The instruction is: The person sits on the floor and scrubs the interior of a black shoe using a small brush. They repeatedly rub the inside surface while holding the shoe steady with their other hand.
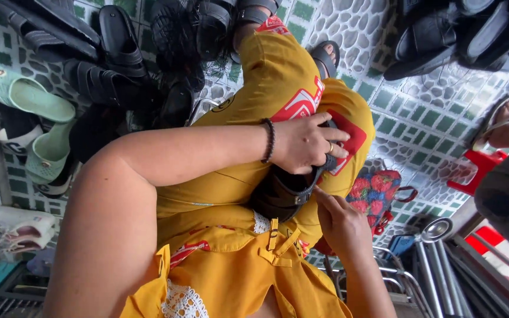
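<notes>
— Seemingly upside down, what rests on the lap?

— A black sandal [284, 191] of smooth, rubbery material with curved straps, lying on yellow cloth with red-and-white patches.

— And the hands?

— The left hand [308, 143], wearing a ring and a dark bead bracelet [270, 140], has its fingers curled closed over the sandal's upper strap. The right hand [340, 222] touches its lower edge, fingers partly bent; whether they grip, I cannot tell.

— Around them?

— More black sandals [119, 53], mint-green slippers [27, 94], a strawberry-print bag [378, 194] on patterned floor tiles [407, 112].
</notes>
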